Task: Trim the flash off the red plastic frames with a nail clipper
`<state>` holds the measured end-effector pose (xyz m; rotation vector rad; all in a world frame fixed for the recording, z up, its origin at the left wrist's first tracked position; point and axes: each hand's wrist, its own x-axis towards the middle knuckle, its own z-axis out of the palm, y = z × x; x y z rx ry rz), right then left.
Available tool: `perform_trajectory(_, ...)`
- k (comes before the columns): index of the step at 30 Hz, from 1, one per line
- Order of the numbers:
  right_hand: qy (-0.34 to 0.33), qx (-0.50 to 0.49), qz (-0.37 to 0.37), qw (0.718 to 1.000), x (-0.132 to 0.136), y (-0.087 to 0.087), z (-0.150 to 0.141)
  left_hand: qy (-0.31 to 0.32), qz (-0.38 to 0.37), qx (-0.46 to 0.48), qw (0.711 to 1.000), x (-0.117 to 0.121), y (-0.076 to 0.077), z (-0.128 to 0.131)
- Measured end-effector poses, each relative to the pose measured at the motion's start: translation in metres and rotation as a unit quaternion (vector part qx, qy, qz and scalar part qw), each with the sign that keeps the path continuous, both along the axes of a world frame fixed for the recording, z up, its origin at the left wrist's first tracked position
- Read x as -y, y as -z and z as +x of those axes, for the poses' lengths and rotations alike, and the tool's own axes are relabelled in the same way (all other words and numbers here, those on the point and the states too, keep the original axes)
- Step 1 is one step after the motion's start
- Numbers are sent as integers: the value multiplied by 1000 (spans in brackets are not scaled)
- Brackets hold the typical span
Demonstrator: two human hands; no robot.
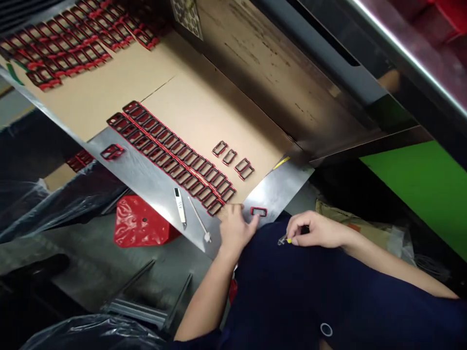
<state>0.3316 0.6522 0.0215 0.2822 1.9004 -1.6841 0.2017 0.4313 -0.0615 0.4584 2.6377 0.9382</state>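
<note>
My left hand (236,228) rests at the near end of two long rows of black and red rectangular frames (178,150), its thumb spread away from the fingers. A single black and red frame (259,212) lies on the metal surface beside that thumb. Over my dark blue shirt, my right hand (315,231) pinches a small metal piece with a yellow part (283,240); its exact kind is too small to tell. A white pen-shaped cutter (180,206) and a thin white stick (199,218) lie to the left of my left hand.
Several loose frames (233,158) sit on the brown cardboard (175,92). More rows of frames (65,41) cover the far left. A red stool (140,221) stands below the table's edge. A metal machine wall (262,63) rises behind, with a green panel (419,180) at right.
</note>
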Motion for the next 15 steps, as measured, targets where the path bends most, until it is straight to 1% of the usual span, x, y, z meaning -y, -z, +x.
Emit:
perform_trajectory(1,22,6,2,1000,-4,4,3,17,0,8,1000,-12,8,23)
perform_trajectory(2,43,8,2,999,-7,8,6,23,-4,11,1000,-23,16,39)
perform_trajectory(3,60,7,-1,998,-11,12,8,22,-9,13,1000,-33,23,48)
perform_trajectory(5,89,-2,-15,996,-18,20,9,14,-16,16,1000,-47,36,52)
perform_trajectory(8,124,-20,-28,992,-27,30,7,14,3,28,999,-51,46,46)
perform_trajectory(10,145,-38,-15,989,-32,32,5,12,35,32,999,-46,45,46)
perform_trajectory(11,151,-53,0,987,-34,31,4,9,56,32,998,-41,43,49)
perform_trajectory(13,139,-111,42,983,-35,24,4,3,98,28,995,-27,33,60)
perform_trajectory(15,94,-208,85,970,-31,11,4,5,169,29,985,-12,16,75)
